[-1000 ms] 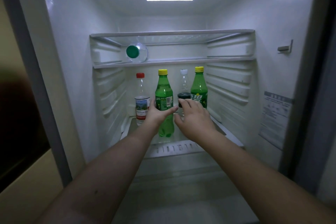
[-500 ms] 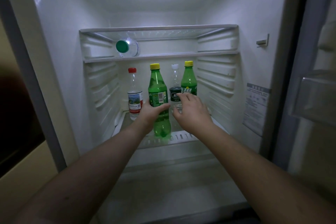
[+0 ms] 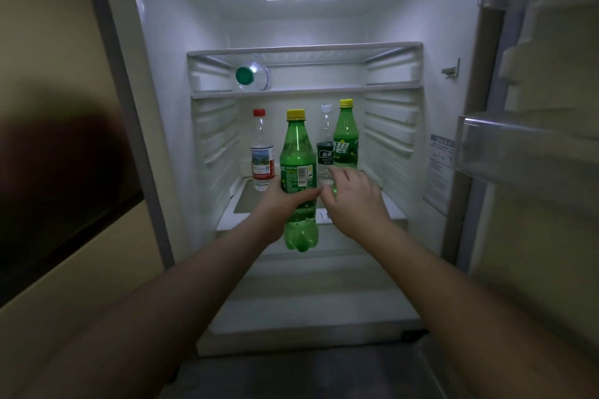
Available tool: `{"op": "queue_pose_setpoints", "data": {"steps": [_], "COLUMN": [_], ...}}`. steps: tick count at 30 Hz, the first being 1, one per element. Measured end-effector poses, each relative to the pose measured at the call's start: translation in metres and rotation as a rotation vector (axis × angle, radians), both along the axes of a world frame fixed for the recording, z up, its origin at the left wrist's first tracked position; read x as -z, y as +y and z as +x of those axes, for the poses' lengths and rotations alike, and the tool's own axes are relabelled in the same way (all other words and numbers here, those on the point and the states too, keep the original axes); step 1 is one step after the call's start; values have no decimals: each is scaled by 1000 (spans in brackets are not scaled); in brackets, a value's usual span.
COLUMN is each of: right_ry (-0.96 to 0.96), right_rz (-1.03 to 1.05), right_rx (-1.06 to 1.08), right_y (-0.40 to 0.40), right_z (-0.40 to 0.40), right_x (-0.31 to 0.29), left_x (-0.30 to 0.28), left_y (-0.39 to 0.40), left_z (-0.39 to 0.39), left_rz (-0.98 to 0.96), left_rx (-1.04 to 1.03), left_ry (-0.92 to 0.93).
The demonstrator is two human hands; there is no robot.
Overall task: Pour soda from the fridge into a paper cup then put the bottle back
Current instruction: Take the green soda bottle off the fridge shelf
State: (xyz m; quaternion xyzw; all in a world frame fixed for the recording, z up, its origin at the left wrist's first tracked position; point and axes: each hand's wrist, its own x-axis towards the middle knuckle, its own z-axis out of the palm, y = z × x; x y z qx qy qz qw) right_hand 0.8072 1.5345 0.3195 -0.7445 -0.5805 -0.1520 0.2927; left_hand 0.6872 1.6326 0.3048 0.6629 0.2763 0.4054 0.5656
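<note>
Because the left hand [image 3: 278,201] wraps its fingers round the green soda bottle [image 3: 299,172], it hangs clear of the shelf [image 3: 393,215]. At three o'clock, the right hand [image 3: 353,197] hovers with loose fingers (probably steadying).

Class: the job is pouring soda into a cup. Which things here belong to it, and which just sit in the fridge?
Job:
green soda bottle, gripped by the left hand
right hand, holding nothing

Just sitting:
second green soda bottle
red-capped water bottle
white-capped clear bottle
green-capped bottle, lying on the upper shelf
</note>
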Motion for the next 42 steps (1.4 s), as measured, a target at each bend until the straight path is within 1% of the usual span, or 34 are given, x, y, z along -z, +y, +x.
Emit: {"op": "queue_pose_setpoints", "data": {"steps": [6,11,18,23,27,34,38,42], "right_ry": [-80,-138,-225,-265,-250,-240,-246,-303], "right_rz": [-37,-54,-79,-108,-128,-106,-84,-87], "right_rx": [-27,1,69,113,145,230,286,330], "right_y": [-36,-79,-146,-199,-244,-337,-390,-450], "right_z": [-12,-23,-50,-78,-94,-99,-96,-91], "right_x": [10,10,8,23,38,47,46,48], "left_x": [17,14,4,19,29,36,37,38], "left_y": [-45,-86,-147,-206,-251,-328,-378,-430], "left_z": [-25,-52,-89,-120,-136,-135,-128,-125], "left_rz": [22,27,52,62,79,-11,-14,-51], "left_rx": [-104,-102,-34,-11,29,137,233,290], "left_ry": [-5,-23,-45,-2,14,27,0,-30]}}
